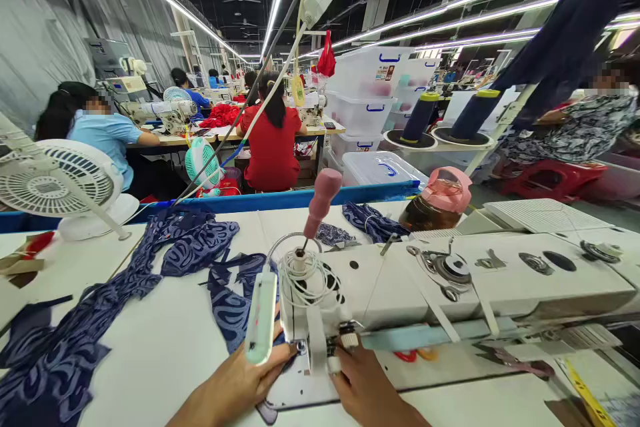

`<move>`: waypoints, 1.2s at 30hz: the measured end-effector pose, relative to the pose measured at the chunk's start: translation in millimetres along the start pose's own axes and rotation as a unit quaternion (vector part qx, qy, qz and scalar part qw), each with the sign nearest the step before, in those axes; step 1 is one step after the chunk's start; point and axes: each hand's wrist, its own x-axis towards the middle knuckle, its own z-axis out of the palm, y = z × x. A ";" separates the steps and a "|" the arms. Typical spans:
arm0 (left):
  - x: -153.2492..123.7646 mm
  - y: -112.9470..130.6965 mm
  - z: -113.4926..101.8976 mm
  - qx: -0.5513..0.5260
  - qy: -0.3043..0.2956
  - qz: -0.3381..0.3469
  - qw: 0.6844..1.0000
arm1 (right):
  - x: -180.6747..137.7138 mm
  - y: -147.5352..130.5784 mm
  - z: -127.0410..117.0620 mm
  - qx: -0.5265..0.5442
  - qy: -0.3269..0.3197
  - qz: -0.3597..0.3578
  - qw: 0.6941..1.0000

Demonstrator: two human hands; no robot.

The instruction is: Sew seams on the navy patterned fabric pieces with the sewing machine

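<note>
A white sewing machine (450, 280) lies across the table in front of me. My left hand (240, 380) rests flat beside the needle area, its fingers on a piece of navy patterned fabric (233, 307) under a small green lamp (261, 310). My right hand (367, 390) sits just right of the needle, fingertips near the presser foot (334, 350); whether it grips anything is hidden. A long strip of the same navy fabric (75, 333) trails off to the left.
A white desk fan (55, 183) stands at the left. A pink-lidded jar (435, 203), navy thread cones (420, 117) and stacked clear bins (367, 90) sit behind the machine. Other people sew at tables farther back; one person is at the right.
</note>
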 end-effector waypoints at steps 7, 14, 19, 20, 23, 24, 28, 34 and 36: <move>-0.9 3.3 4.7 0.089 0.058 0.015 0.994 | -1.6 1.5 0.0 0.011 0.005 -0.014 1.000; -12.3 14.4 21.8 0.207 0.140 0.071 0.966 | -0.9 1.0 1.0 0.020 -0.017 -0.015 1.000; -15.3 14.4 20.1 0.171 0.136 0.044 0.975 | 6.0 -4.8 -6.4 0.054 -0.103 0.002 0.993; -14.8 13.8 19.4 0.173 0.135 0.048 0.974 | 6.7 -5.6 -6.2 0.053 -0.107 0.002 0.993; -12.0 13.2 17.5 0.173 0.134 0.059 0.974 | 8.2 -8.0 -2.5 0.016 -0.081 -0.019 0.996; -11.2 13.6 17.2 0.170 0.138 0.062 0.974 | 8.7 -9.0 -1.1 -0.005 -0.070 -0.032 0.997; -11.8 15.2 20.3 0.163 0.169 0.053 0.971 | 10.8 -13.5 1.1 -0.083 -0.041 -0.098 0.991; -14.0 16.1 26.6 0.165 0.204 0.040 0.964 | 12.5 -18.0 -2.4 -0.085 0.029 -0.146 0.985; -11.0 17.2 24.2 0.163 0.208 0.045 0.963 | 13.8 -19.2 -3.9 -0.086 0.031 -0.147 0.985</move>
